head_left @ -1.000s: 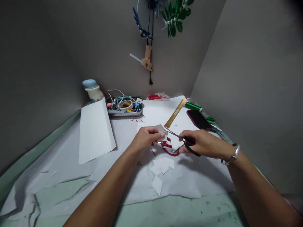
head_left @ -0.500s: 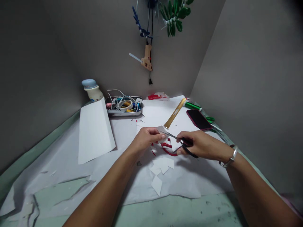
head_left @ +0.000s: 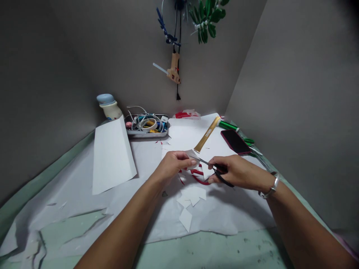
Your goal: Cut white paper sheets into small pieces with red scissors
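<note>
white letters run along the gold tube (head_left: 207,134), too small and blurred for me to read surely; i can't make out any other writing. the surface is a pale green table (head_left: 213,250) under a white cover (head_left: 126,209), which is torn at the left so the green shows through. plain grey walls (head_left: 303,74) rise around it. a glue gun (head_left: 174,69) hangs by the back wall with a black plug (head_left: 178,97) below it, and green leaves (head_left: 209,22) hang higher up.

over the middle of the table, the left hand (head_left: 176,164) pinches a small paper piece (head_left: 192,156) between thumb and fingers. the right hand (head_left: 232,171) has its fingers closed round the black handles of the scissors (head_left: 220,172), whose blades meet the piece. white scraps (head_left: 193,195) lie on the cover below, nearer the person. the phone (head_left: 235,142) lies beyond the right hand, and the tray (head_left: 148,133) of odds and ends sits at the back.
</note>
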The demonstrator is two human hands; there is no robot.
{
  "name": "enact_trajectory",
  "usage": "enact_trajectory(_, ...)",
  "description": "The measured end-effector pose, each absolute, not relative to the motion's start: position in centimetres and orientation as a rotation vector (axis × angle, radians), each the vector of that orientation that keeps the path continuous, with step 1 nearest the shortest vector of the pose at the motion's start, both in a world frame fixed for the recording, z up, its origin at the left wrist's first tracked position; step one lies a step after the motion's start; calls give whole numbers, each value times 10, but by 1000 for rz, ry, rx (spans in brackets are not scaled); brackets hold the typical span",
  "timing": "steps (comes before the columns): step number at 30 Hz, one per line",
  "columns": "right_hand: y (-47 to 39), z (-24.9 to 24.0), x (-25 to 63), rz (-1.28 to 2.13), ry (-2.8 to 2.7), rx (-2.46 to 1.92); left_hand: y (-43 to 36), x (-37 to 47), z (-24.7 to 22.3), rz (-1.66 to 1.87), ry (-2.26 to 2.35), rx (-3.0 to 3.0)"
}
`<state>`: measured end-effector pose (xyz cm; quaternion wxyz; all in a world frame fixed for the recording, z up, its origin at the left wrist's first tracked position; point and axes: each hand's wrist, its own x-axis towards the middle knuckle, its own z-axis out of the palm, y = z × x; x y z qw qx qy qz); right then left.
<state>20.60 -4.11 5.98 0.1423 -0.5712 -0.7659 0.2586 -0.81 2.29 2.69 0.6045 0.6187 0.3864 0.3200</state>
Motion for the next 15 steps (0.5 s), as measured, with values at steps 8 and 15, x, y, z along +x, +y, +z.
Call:
enact_trajectory(8, -40, 59, 207, 783, -2198, -1631, 23, -9, 26, 741, 890, 1429)
enact_trajectory(15, -40, 57, 210, 791, -2193, -1624, 24, -9, 23, 745, 872, 1434)
